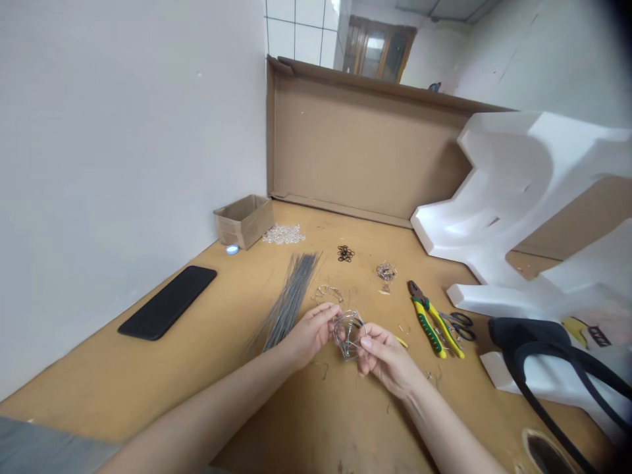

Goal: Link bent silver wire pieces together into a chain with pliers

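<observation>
A small rounded frame of thin silvery wire (348,337) is held between my two hands above the table. My left hand (316,332) pinches its left side with thumb and fingertips. On the right side, the fingers of my right hand (382,355) are closed on the same wire frame. A bundle of straight grey wires (293,296) lies on the table beside my left hand. Just beyond the hands is a loose curved wire piece with small beads (328,293). Part of a yellow-handled tool (401,342) shows behind my right hand.
Pliers (434,322) and scissors (461,326) lie right. Farther back are clear beads (285,234), black rings (345,253), a wire coil (386,271) and a small cardboard box (244,220). A black phone (168,303) lies left; white foam (508,191) stands right.
</observation>
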{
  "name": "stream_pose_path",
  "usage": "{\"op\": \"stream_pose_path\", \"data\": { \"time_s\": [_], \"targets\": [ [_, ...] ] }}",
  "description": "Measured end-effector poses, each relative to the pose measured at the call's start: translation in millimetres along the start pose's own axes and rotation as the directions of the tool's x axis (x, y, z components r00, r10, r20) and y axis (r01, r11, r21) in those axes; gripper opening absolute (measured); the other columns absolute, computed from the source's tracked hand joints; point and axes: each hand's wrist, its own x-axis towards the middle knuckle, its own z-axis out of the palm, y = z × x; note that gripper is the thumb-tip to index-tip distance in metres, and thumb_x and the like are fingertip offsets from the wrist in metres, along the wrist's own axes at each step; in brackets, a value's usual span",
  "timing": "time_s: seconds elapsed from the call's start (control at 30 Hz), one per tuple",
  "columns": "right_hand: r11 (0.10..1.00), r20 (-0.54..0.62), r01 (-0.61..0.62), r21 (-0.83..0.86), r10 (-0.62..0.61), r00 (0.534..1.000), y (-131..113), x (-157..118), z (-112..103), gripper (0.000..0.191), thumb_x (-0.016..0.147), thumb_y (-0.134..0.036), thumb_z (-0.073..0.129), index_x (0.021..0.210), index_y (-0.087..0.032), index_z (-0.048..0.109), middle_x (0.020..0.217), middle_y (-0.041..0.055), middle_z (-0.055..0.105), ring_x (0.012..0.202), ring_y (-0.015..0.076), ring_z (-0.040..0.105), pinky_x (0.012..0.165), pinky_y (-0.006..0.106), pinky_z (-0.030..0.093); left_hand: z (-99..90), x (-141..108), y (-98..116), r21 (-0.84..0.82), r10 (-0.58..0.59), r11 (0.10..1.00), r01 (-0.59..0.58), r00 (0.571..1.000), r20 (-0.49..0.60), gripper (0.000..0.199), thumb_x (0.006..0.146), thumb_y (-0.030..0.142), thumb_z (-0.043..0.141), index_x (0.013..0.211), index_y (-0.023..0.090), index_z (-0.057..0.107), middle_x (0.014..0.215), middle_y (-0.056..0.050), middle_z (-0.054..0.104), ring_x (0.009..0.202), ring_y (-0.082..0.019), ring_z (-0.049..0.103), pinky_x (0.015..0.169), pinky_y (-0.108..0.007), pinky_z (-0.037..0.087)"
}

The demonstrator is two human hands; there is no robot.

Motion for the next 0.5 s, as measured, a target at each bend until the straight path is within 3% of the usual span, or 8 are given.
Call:
{"op": "stream_pose_path", "data": {
  "time_s": [0.17,0.3,0.4,0.5],
  "targets": [
    [0.993,-0.022,0.017,-0.115,-0.02,1.0,1,-1,7,0.024,0.067,-0.03,0.073,0.076,-0.015,0.056,0.061,-0.0031,0.06,0.046,0.0075,0.056,0.048,0.021,0.047,-1.3,-2,1,0.078,-0.012,0.997,0.013,1.0,-0.019,0.034,0.073,0.047,0.059,0.076,0.014,0.05,0.062,0.0,0.057,0.053,-0.011,0.053,0.056,-0.024,0.041],
    [0.95,-0.08,0.025,-0.31,-0.052,0.995,3,-3,16,0.026,0.067,-0.034,0.072,0.075,-0.015,0.057,0.061,-0.0028,0.062,0.049,0.0093,0.059,0.053,0.022,0.046,-1.0,-3,0,0.236,0.012,0.972,0.001,0.999,-0.053,0.036,0.074,0.05,0.056,0.072,0.014,0.051,0.058,0.002,0.054,0.051,-0.01,0.05,0.053,-0.021,0.038],
    [0.929,-0.002,0.009,-0.37,-0.01,1.0,5,-6,20,0.027,0.07,-0.039,0.068,0.075,-0.014,0.058,0.062,0.0001,0.065,0.052,0.0115,0.062,0.056,0.024,0.047,-1.3,-3,-5,0.286,0.03,0.958,0.012,0.99,-0.141,0.038,0.074,0.049,0.057,0.063,0.014,0.047,0.05,0.005,0.046,0.039,-0.004,0.036,0.041,-0.017,0.027],
    [0.954,0.082,-0.008,-0.299,0.034,0.996,7,-7,20,0.029,0.078,-0.041,0.06,0.078,-0.012,0.059,0.073,0.0048,0.067,0.055,0.0117,0.063,0.056,0.024,0.048,-4.5,1,-11,0.166,-0.084,0.981,0.102,0.99,-0.112,0.046,0.075,0.054,0.053,0.053,0.016,0.038,0.04,0.007,0.035,0.031,-0.003,0.026,0.034,-0.017,0.02]
  ]
}}
